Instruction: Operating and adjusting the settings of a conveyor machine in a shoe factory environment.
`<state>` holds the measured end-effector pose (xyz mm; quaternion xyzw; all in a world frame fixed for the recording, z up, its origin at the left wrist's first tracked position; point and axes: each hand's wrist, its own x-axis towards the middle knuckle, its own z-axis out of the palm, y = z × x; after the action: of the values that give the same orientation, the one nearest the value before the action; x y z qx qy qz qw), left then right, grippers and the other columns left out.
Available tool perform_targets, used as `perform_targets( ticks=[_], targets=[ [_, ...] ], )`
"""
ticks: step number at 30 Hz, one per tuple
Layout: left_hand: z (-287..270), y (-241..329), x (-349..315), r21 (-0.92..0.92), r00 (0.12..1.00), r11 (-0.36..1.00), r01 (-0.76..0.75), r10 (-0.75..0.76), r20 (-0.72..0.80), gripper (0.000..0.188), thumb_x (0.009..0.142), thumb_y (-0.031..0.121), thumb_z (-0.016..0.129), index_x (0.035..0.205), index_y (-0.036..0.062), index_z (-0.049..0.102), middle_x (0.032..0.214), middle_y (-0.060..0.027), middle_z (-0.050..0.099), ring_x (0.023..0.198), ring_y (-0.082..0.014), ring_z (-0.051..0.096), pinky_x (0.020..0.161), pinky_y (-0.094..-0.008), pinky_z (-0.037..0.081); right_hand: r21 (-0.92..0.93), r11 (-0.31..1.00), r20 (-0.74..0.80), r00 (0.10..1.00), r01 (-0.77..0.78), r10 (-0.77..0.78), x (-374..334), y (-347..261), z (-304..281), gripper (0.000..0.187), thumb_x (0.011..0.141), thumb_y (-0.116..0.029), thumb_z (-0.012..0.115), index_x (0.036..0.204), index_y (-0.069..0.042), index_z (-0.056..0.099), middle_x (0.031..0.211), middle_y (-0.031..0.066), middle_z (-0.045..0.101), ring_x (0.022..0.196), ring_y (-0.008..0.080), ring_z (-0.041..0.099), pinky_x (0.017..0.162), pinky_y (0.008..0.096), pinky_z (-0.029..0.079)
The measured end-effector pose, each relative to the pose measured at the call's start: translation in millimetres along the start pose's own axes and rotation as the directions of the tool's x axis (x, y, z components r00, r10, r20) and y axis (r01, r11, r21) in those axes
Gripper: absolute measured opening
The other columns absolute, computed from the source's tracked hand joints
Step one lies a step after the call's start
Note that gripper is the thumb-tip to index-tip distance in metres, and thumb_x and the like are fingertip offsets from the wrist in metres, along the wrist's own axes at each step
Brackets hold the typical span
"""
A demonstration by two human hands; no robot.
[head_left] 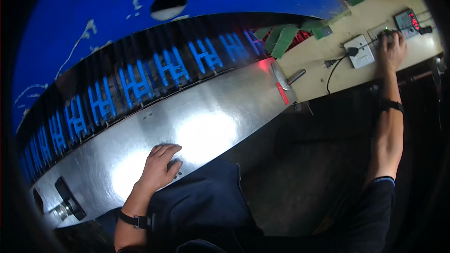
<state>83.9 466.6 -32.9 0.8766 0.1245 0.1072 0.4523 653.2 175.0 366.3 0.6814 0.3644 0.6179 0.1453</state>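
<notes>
Black fitting (386, 33) toward the cream panel's (307, 63) right end, under the right hand (394, 54), fingers curled, grip unclear.
Tugging the cord (369, 44) could loosen the neighbouring plug (352, 52); left hand (158, 168), half-open, empty, rests at the metal ledge's (253, 96) near edge.

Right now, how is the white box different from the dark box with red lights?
The white box looks bigger; the dark box looks smaller. The dark box has glowing red lights, while the white box shows none. The white box sits left of the right hand; the dark box sits to the upper right of its fingertips. Both are on the cream surface.
</notes>
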Motion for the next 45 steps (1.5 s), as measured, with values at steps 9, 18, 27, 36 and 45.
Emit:
perform_targets(
  ticks=[9, 18, 27, 36, 45],
  targets=[
    [2.4, 16.3, 7.3, -0.011, 0.999, 0.999, 0.034, -0.035, -0.031, 0.033, 0.082, 0.017, 0.074, 0.11, 0.0019, 0.066, 0.111, -0.018, 0.067, 0.104, -0.0366, 0.063, 0.092, -0.0409, 0.049, 0.352, 0.922, -0.041, 0.981, -0.161, 0.187, 2.1, -22.2, -12.8, 0.023, 0.075, -0.009, 0.067, 0.094, -0.004, 0.055, 0.1, 0.019, 0.054, 0.095, 0.0401, 0.054, 0.082, 0.0496, 0.045],
    [9.7, 11.8, 7.1, -0.027, 0.998, 0.999, 0.042, -0.043, -0.041, 0.033, 0.082, 0.017, 0.074, 0.111, 0.0027, 0.066, 0.114, -0.018, 0.067, 0.109, -0.0352, 0.062, 0.096, -0.0408, 0.048, 0.439, 0.873, 0.054, 0.976, -0.214, 0.212, -0.6, -22.5, -16.1, 0.021, 0.078, -0.01, 0.068, 0.095, -0.006, 0.057, 0.105, 0.0163, 0.053, 0.099, 0.0386, 0.054, 0.086, 0.0488, 0.045],
    [10.5, 12.7, 11.5, -0.02, 0.998, 0.998, 0.056, -0.057, -0.028, 0.035, 0.083, 0.02, 0.074, 0.112, 0.0018, 0.066, 0.113, -0.0186, 0.067, 0.109, -0.0358, 0.062, 0.096, -0.0414, 0.047, 0.334, 0.908, 0.061, 0.967, -0.252, 0.246, -5.8, -24.3, -12.9, 0.023, 0.079, -0.011, 0.067, 0.1, -0.007, 0.056, 0.109, 0.0172, 0.054, 0.103, 0.04, 0.054, 0.09, 0.0488, 0.046],
    [10.5, 13.4, 15.2, -0.011, 0.998, 0.999, 0.052, -0.053, -0.022, 0.036, 0.084, 0.02, 0.073, 0.112, 0.0008, 0.065, 0.114, -0.0186, 0.067, 0.109, -0.0359, 0.062, 0.096, -0.0415, 0.048, 0.352, 0.91, 0.041, 0.975, -0.219, 0.218, -5.7, -24.0, -12.7, 0.023, 0.079, -0.01, 0.067, 0.099, -0.005, 0.056, 0.107, 0.0179, 0.054, 0.102, 0.0397, 0.054, 0.089, 0.0473, 0.046],
    [15.8, 10.3, 17.8, -0.008, 0.999, 0.999, 0.038, -0.038, -0.035, 0.035, 0.083, 0.019, 0.074, 0.112, 0.0009, 0.066, 0.114, -0.0188, 0.067, 0.109, -0.0358, 0.062, 0.097, -0.0415, 0.047, 0.346, 0.91, 0.022, 0.971, -0.23, 0.237, -11.5, -21.2, -5.9, 0.021, 0.079, -0.01, 0.066, 0.098, -0.005, 0.057, 0.107, 0.0176, 0.054, 0.103, 0.0398, 0.054, 0.089, 0.0492, 0.045]
  ],
)
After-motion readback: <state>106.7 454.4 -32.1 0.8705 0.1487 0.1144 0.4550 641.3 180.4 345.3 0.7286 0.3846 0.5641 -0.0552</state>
